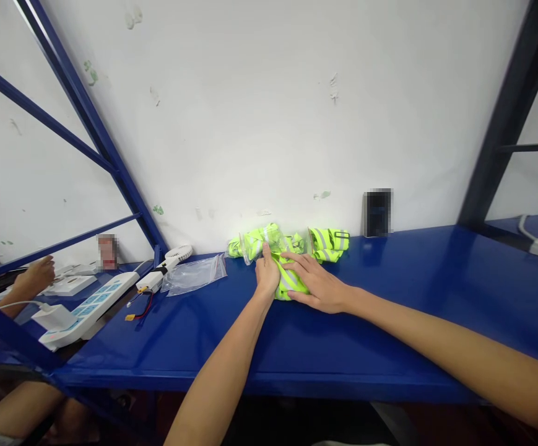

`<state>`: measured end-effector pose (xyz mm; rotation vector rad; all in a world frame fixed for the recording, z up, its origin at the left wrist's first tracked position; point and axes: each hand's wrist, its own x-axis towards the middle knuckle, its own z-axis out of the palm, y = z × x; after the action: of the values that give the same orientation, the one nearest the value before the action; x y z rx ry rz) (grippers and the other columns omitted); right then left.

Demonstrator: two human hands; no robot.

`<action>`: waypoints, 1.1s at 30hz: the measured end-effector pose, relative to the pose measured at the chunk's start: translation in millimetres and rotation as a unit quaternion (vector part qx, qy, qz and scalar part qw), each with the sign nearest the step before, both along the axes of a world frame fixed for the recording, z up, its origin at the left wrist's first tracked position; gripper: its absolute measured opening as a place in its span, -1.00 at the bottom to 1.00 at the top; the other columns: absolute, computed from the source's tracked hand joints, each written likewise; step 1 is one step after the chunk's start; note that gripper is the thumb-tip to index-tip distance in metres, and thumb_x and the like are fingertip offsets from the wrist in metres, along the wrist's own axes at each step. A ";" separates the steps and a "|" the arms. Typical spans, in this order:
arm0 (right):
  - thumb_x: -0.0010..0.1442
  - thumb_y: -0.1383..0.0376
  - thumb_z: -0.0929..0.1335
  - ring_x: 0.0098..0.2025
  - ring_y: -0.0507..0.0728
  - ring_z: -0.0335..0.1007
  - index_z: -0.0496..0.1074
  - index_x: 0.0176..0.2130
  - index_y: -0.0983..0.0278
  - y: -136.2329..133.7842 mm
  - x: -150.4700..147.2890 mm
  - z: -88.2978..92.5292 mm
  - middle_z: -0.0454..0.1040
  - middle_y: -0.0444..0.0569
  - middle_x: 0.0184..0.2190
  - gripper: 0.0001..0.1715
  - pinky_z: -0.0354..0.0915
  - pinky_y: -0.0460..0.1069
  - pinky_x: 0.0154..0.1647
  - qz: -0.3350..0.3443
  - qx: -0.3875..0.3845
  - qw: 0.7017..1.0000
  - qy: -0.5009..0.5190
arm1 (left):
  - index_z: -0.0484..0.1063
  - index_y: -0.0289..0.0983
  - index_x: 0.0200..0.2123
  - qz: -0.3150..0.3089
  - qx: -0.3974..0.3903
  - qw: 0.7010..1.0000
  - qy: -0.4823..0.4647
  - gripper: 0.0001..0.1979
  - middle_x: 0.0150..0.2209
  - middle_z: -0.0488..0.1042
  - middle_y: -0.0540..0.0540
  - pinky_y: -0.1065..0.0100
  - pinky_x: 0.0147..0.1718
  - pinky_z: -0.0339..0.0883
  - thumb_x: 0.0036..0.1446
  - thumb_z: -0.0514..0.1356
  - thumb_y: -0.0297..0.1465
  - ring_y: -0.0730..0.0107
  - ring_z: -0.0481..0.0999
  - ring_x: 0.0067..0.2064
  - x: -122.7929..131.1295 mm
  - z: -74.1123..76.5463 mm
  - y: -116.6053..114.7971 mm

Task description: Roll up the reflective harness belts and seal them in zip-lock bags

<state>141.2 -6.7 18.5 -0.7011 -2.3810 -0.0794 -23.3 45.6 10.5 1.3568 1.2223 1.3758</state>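
Observation:
A folded neon-yellow reflective vest (pixel 291 283) with silver stripes lies on the blue table. My left hand (pixel 267 272) grips its left side, thumb pointing up and away from me. Across its right side rests my right hand (pixel 317 282), fingers over the top and thumb at the near edge, closed on the bundle. Just behind are more rolled yellow bundles: one in a clear bag (pixel 262 240) at the left, and another (pixel 329 243) with a dark buckle at the right. My hands hide part of the vest.
Left on the blue table (pixel 389 347) lie clear plastic bags (pixel 194 275), a white handheld fan (pixel 178 253) and a connector with wires (pixel 141 308). A dark phone-like object (pixel 377 214) leans on the wall. Beyond the blue frame are a power strip (pixel 96 306) and another person's hand (pixel 36 275).

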 end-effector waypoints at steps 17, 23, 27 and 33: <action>0.04 0.18 0.45 0.35 0.44 -0.14 0.41 0.06 0.05 10.9 17.3 -1.2 0.15 0.09 0.26 -0.44 -0.18 0.44 0.25 0.099 0.145 0.981 -0.086 | 0.46 -0.33 -0.32 -0.239 -0.103 0.962 -0.079 -0.76 -0.40 0.51 -0.06 0.35 -0.37 0.32 -0.16 0.24 -0.44 0.38 0.49 -0.42 -4.2 11.4 -18.6; 0.08 0.26 0.44 0.21 0.34 0.14 0.26 0.21 0.11 12.9 15.9 -6.1 0.13 0.21 0.21 -0.28 0.23 0.22 0.09 0.110 0.095 0.987 -0.075 | 0.38 -0.30 -0.40 -0.240 -0.121 0.962 -0.044 -0.84 -0.47 0.44 0.00 0.43 -0.42 0.28 -0.13 0.25 -0.43 0.46 0.44 -0.46 -8.6 14.8 -21.1; 0.03 0.24 0.46 0.12 0.33 0.19 -0.02 0.34 0.22 8.7 13.0 -6.0 0.13 0.25 0.11 0.03 0.33 0.12 -0.06 0.082 0.036 0.994 -0.056 | 0.29 -0.27 -0.43 -0.216 -0.132 0.965 -0.061 -0.83 -0.52 0.35 0.06 0.45 -0.50 0.24 -0.09 0.25 -0.37 0.50 0.37 -0.53 -7.3 13.1 -22.4; -0.07 0.12 0.52 -0.05 0.26 0.25 -0.04 0.33 0.28 -0.4 9.0 -2.7 0.17 0.14 -0.05 0.16 0.33 0.08 -0.12 0.070 -0.020 0.997 -0.008 | 0.29 -0.25 -0.41 -0.146 -0.067 0.986 -0.037 -0.91 -0.54 0.28 0.08 0.47 -0.52 0.17 0.00 0.16 -0.37 0.51 0.30 -0.53 -2.1 6.3 -24.5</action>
<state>150.1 -7.1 15.8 -0.5525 -2.4462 0.0216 -25.5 21.1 16.8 1.3185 1.0026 1.1081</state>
